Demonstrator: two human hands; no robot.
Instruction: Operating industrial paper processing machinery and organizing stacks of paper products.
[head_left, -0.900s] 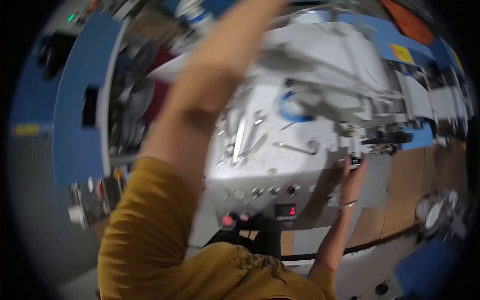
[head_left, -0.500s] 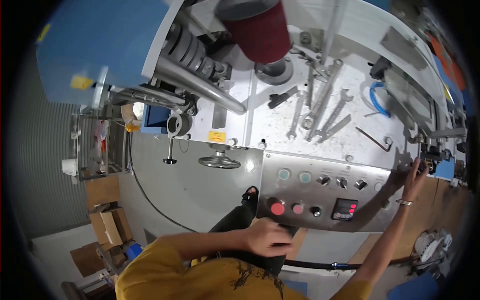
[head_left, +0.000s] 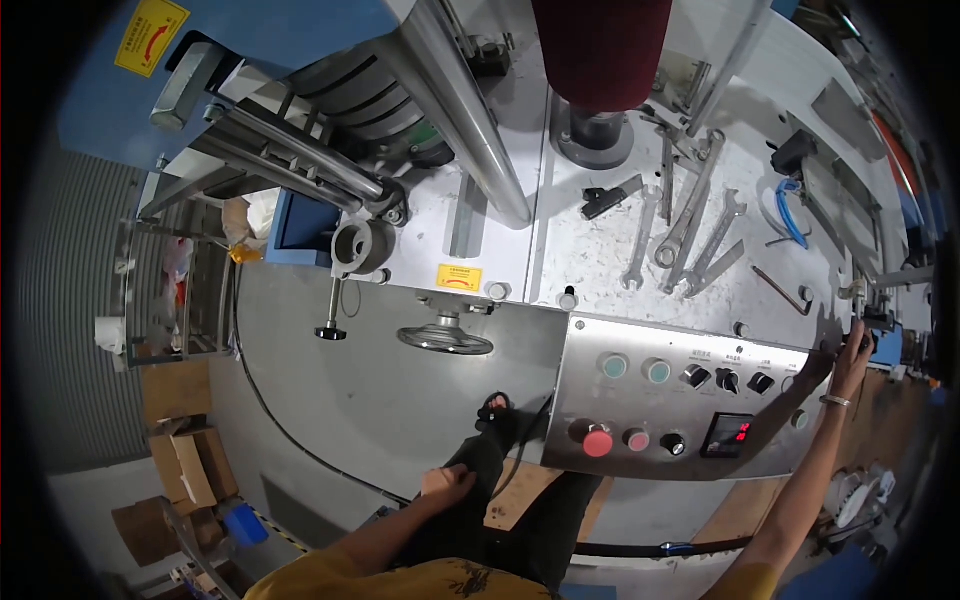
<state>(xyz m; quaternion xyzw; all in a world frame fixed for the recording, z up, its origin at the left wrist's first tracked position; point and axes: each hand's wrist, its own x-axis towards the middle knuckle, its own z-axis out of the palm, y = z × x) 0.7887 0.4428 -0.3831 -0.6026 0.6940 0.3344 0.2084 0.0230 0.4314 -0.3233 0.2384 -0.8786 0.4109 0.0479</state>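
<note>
My left hand hangs low in front of my left thigh, fingers curled in, with nothing visible in it. At the right end of the machine, my right hand reaches forward with its fingers round a small black knob; its exact shape is mostly hidden. Left of that hand is the steel control panel, with green and red buttons, black rotary switches and a lit red display. Behind the panel, a white worktop carries several wrenches and a hex key.
A dark red cylinder stands over the worktop on a grey base. Metal bars and a blue housing overhang the left side. Below the worktop sits a handwheel. A black cable crosses the floor near cardboard boxes.
My left hand has dropped from in front of my body to beside the left thigh. My view has swung left, so the machine sits further right. My right hand stays at the machine's right end.
</note>
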